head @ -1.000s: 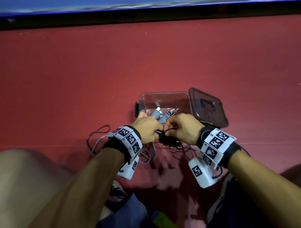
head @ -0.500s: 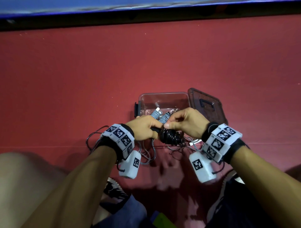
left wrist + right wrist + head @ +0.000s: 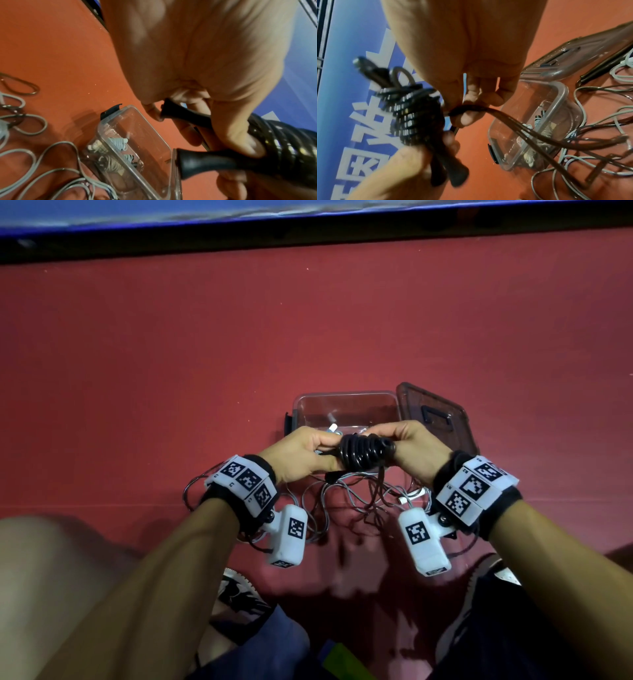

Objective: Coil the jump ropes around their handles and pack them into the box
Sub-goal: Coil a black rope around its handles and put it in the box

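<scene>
My left hand (image 3: 308, 455) grips the two black handles (image 3: 202, 164) of a black jump rope, held side by side above the red floor. Glossy black rope (image 3: 363, 455) is coiled round the handles in several turns. My right hand (image 3: 411, 446) pinches the loose black strand (image 3: 471, 108) beside the coil; its tail trails down towards the floor. The clear plastic box (image 3: 346, 414) lies just beyond my hands, open, with coiled grey-and-white ropes (image 3: 118, 144) inside.
The box's dark lid (image 3: 435, 419) lies flat to the right of the box. A tangle of loose grey and dark ropes (image 3: 356, 498) sprawls on the floor under my hands. My knees and shoes sit at the near edge. A blue wall panel runs along the back.
Both hands have risen and spread slightly, bringing the bundle in front of the box. The black coil on the handles has grown by more turns.
</scene>
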Available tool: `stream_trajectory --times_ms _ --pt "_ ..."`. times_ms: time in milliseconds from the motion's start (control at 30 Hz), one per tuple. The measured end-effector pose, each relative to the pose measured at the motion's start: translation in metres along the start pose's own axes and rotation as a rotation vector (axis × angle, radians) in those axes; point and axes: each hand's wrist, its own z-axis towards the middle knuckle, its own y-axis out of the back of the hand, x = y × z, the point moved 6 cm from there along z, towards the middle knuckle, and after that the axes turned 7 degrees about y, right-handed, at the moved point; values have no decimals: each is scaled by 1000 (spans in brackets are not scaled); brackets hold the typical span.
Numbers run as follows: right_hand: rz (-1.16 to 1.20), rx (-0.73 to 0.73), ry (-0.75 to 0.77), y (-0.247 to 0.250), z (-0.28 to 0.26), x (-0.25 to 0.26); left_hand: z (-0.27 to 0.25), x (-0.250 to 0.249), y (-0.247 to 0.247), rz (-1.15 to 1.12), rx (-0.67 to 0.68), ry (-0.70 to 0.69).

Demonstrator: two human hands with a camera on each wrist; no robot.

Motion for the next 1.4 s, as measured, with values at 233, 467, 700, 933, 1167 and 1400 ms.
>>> stream_trajectory --times_ms 233,467,700,933,1167,1400 --pt "-111 8 -15 -26 -7 8 -2 -1 10 -161 -167 -29" --pt "-448 6 -78 -27 -5 -10 4 15 7 393 -308 115" --pt "-560 91 -159 -30 -5 -12 1 9 7 734 -479 208" --pt "-718 214 -85 -40 -7 2 3 16 -1 1058 -372 225" --pt "-765 276 12 -40 -7 11 4 25 -19 1149 -117 199" --pt "-674 133 66 -28 0 3 4 26 -20 1071 -56 180"
